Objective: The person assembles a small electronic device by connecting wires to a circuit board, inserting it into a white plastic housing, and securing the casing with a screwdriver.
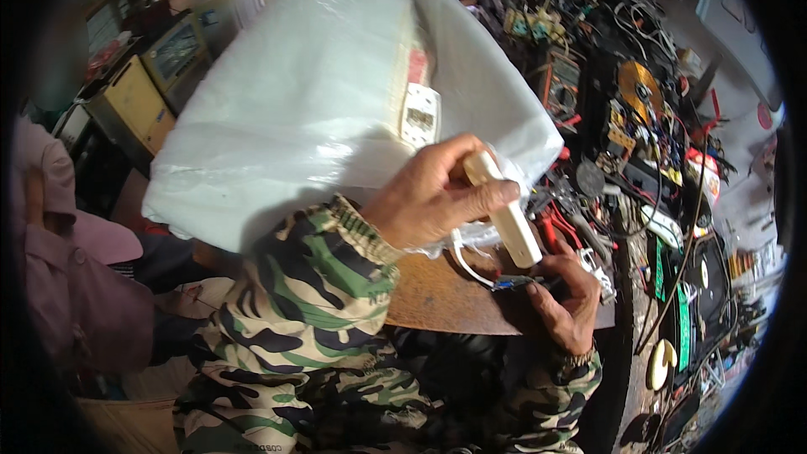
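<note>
The left grip (424,197) is closed on a cream-white plastic casing (514,223), its thumb laid across the front and the fingers behind the upper end. The right grip (573,298) is narrow, thumb and forefinger pinching thin dark and blue wires (508,283) just below the casing.

As for writing, a few dark letters are printed on the camouflage sleeve (315,282) near its gathered cuff. Green strips (683,332) at the right bear pale marks too small to make out, as does the face of an orange-edged meter (563,84).

The casing is long and narrow with rounded edges, smooth and slightly glossy, and a small dark spot shows near its lower end. It is held tilted above the near edge of the brown wooden counter (445,296), its lower end close to the right fingertips. A white cable (464,261) curves beside it down to the wires; whether the two are joined inside the casing is hidden.

Beyond the hands lies a large bundle in clear plastic wrap (286,92), with a white frame (420,116) resting on it. Red-handled pliers (551,223) lie among the clutter to the right.
</note>
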Motion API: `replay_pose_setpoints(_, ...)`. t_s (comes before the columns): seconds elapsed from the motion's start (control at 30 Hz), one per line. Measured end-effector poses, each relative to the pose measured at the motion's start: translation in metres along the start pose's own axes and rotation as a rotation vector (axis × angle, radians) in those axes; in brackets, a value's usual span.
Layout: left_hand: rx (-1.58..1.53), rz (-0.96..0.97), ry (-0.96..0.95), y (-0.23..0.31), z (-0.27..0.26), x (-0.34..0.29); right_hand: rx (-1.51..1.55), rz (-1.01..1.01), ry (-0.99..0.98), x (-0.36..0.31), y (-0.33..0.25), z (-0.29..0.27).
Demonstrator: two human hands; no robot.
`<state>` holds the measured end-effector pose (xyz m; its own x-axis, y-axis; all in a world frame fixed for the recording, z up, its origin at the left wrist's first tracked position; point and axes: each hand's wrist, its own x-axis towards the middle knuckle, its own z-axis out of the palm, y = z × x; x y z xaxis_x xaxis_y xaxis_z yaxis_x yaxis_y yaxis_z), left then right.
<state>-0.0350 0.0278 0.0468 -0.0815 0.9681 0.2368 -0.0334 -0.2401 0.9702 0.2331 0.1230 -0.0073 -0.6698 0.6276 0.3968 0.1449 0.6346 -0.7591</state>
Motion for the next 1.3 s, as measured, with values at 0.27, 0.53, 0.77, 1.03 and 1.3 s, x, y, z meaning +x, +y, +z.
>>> replay_pose_setpoints(0.27,0.052,-0.016,0.113,0.01,-0.003,-0.007,0.039,-0.026,-0.004,0.002,0.004,0.003)
replay_pose_setpoints(0.53,0.099,-0.043,0.106,0.004,-0.003,-0.003,0.023,0.051,0.037,-0.003,0.004,0.002)
replay_pose_setpoints(0.77,0.134,-0.171,0.053,0.003,-0.002,-0.003,0.025,0.042,0.057,-0.004,0.009,0.003)
replay_pose_setpoints(1.03,0.104,-0.278,-0.014,0.004,-0.002,-0.003,-0.037,-0.024,0.017,-0.002,0.007,0.001)
replay_pose_setpoints(1.3,0.099,-0.207,0.019,-0.008,-0.002,-0.004,0.057,-0.051,0.033,0.001,0.006,0.002)
